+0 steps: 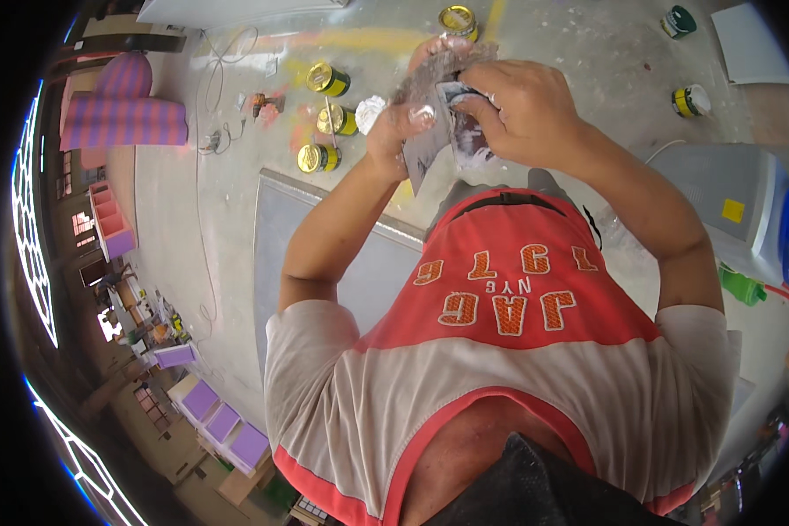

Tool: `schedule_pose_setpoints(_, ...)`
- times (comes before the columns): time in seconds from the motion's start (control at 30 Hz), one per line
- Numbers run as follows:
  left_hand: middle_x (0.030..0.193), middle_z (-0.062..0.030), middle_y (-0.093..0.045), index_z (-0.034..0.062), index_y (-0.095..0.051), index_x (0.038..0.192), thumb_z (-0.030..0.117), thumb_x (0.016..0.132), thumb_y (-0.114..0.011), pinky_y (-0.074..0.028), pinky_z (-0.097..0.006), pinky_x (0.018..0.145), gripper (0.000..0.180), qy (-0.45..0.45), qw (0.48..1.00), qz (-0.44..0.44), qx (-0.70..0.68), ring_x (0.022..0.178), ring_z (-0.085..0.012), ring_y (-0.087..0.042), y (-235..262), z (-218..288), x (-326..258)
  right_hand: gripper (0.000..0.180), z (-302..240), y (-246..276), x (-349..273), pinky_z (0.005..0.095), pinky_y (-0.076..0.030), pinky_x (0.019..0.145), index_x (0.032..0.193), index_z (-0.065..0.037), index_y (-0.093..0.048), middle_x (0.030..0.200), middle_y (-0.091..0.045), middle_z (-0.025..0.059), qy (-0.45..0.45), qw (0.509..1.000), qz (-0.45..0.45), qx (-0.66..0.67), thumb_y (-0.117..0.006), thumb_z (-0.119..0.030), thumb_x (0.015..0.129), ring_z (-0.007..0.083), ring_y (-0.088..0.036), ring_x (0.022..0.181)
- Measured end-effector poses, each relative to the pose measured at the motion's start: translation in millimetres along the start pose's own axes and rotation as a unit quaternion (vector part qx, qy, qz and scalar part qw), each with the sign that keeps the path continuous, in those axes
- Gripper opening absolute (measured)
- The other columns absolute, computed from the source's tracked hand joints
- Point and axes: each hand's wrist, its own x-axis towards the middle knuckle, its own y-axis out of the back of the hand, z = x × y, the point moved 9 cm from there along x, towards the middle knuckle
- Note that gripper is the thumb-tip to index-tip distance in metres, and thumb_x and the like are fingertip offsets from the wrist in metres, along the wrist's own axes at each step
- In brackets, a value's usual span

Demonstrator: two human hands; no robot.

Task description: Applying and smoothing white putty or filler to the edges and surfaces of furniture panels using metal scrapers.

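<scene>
A flat grey metal scraper blade smeared with pale filler [430, 145] sits in the upper middle of the frame, long axis running from upper right to lower left, free end pointing down-left. The left hand [394, 131] pinches its edge; the right hand [522, 110] closes around a smeared crumpled rag [465, 131] against it. The step appears to be wiping the blade clean, which calls for a steady grip. Yellow-lidded tins [327, 79] stand on the floor beyond.
</scene>
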Motion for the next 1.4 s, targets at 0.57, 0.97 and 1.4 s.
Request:
schedule_pose_setpoints(0.57,0.124,-0.0144,-0.038,0.0012,-0.033,0.123,0.032,0.068,-0.049,-0.029,-0.036,0.097,0.065,-0.084,0.995,0.025,0.052,0.116,-0.0264,-0.038,-0.4,41.0,6.4,0.016,8.8,9.6,27.2,0.0415,-0.042,0.063,0.083,-0.009,-0.058,0.073,-0.059,0.0105,0.017,0.999,-0.030,-0.008,-0.057,-0.022,0.073,0.0309,-0.056,0.071)
schedule_pose_setpoints(0.97,0.121,-0.0145,-0.038,0.0021,-0.033,0.121,0.020,0.071,-0.049,-0.032,-0.036,0.093,0.056,-0.073,0.989,0.047,0.123,0.112,-0.0258,-0.040,12.0,19.1,-2.2,0.013,-6.4,-3.6,15.6,0.0412,-0.042,0.054,0.071,-0.006,-0.053,0.065,-0.057,0.0108,0.045,0.998,0.025,-0.025,-0.060,-0.017,0.068,0.0299,-0.056,0.063)
schedule_pose_setpoints(1.4,0.118,-0.0146,-0.042,0.0013,-0.035,0.120,0.023,0.070,-0.048,-0.033,-0.033,0.091,0.056,-0.048,0.994,0.022,0.096,0.109,-0.0231,-0.042,-7.3,39.2,4.7,0.011,-45.6,9.3,25.4,0.0387,-0.041,0.056,0.070,-0.007,-0.054,0.065,-0.056,0.0072,0.214,0.975,0.059,0.026,-0.062,-0.012,0.065,0.0270,-0.054,0.061)
